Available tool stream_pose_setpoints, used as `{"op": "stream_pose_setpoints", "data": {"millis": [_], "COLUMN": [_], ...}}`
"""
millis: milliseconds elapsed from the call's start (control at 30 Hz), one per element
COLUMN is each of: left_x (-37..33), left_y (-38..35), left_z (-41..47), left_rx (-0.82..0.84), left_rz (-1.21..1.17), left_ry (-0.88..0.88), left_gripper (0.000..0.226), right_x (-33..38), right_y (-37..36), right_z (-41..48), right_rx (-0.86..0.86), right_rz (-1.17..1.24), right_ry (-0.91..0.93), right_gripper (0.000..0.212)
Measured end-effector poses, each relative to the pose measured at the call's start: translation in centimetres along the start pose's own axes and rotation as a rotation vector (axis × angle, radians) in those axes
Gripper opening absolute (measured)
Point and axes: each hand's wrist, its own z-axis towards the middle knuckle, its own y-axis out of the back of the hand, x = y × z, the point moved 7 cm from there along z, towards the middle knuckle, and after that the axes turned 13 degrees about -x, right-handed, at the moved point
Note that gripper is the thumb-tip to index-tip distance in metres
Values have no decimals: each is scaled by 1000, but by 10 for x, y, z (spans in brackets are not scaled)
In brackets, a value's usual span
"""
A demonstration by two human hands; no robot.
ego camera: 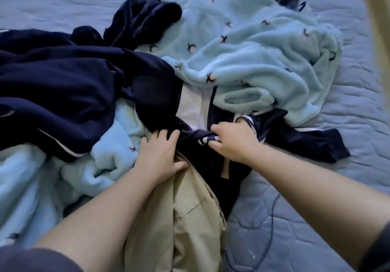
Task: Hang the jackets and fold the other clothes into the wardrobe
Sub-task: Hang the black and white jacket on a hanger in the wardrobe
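On bed [348,187], right hand [232,143] clenched navy cloth [190,134], likely to tug it free of pile [232,60]; left hand [162,155] lay flat, fingers straight, pinning beige garment [190,219] as anchor

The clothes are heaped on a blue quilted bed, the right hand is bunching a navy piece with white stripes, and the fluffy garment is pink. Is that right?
Not quite. The head view shows the fluffy garment is light blue, not pink. The rest holds: the clothes lie heaped on the blue quilted bed, and the right hand bunches the navy striped piece.
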Motion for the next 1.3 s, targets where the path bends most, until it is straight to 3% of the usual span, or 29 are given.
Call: {"op": "stream_pose_setpoints", "data": {"millis": [133, 200, 267, 333, 433, 533, 600, 767, 833, 933, 1033, 1167, 1233, 1300], "left_x": [-23, -42, -53, -59, -64, -76, -78, -85, -90, -96, -95, -95, -82, -65], "left_y": [63, 108, 156, 204, 294, 393, 469, 662, 712, 760, 807, 854, 877, 900], "left_z": [0, 0, 0, -1, -5, -15, -28, -91, -120, -159, -196, -229, -238, -244], "left_rx": [-157, -279, -284, -232, -274, -202, -204, -410, -436, -533, -727, -763, -883, -1014], "left_rz": [-86, -247, -489, -769, -1147, -1435, -1426, -1346, -1444, -1523, -1254, -752, -618, -560], "left_ry": [12, -46, 5, 149, 318, 360, 293, 77, 70, 111, -38, -323, -342, -330], "left_gripper": [56, 24, 5, 17, 22, 32, 34, 26, 18, 18, 20, 35, 37, 33], "right_x": [-17, -21, -15, -5, 10, 22, 31, 57, 74, 103, 132, 153, 159, 167], "right_y": [85, 130, 177, 226, 307, 399, 470, 642, 700, 766, 804, 834, 832, 816], "right_z": [-28, -36, -38, -37, -41, -54, -67, -110, -130, -160, -180, -198, -202, -203], "right_rx": [12, -1, -6, -42, -142, -211, -269, -503, -600, -704, -747, -792, -719, -488], "right_rz": [239, 445, 552, 618, 733, 878, 930, 964, 955, 1062, 1115, 982, 877, 781], "right_ry": [-49, -113, -150, -172, -201, -254, -245, -214, -184, -135, -61, 6, 9, 31], "right_gripper": [41, 42, 32, 19, 26, 42, 41, 27, 10, 32, 35, 25, 30, 19]}}
